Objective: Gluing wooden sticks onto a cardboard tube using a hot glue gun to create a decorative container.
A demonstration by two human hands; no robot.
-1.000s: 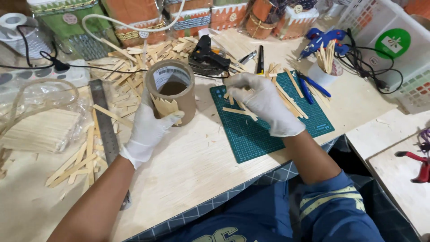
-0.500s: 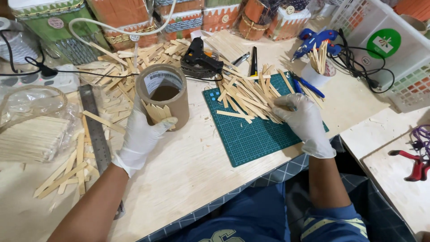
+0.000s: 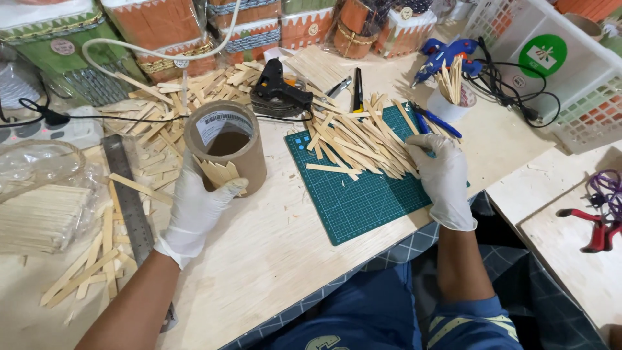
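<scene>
The white-gloved left hand (image 3: 197, 210) wrapped loosely around a brown cardboard tube (image 3: 227, 152), thumb pressing short pointed wooden sticks (image 3: 219, 174) against its side. The tube stood just left of the green cutting mat (image 3: 363, 201). On the mat's right side, the gloved right hand (image 3: 446, 178) lay palm-down, fingers spread over a heap of flat wooden sticks (image 3: 359, 144). Beyond the mat lay a black glue gun (image 3: 280, 94).

Left hand (image 3: 194, 210) around cardboard tube (image 3: 228, 146), right hand (image 3: 445, 175) (gloved) on wooden sticks (image 3: 356, 144).
</scene>
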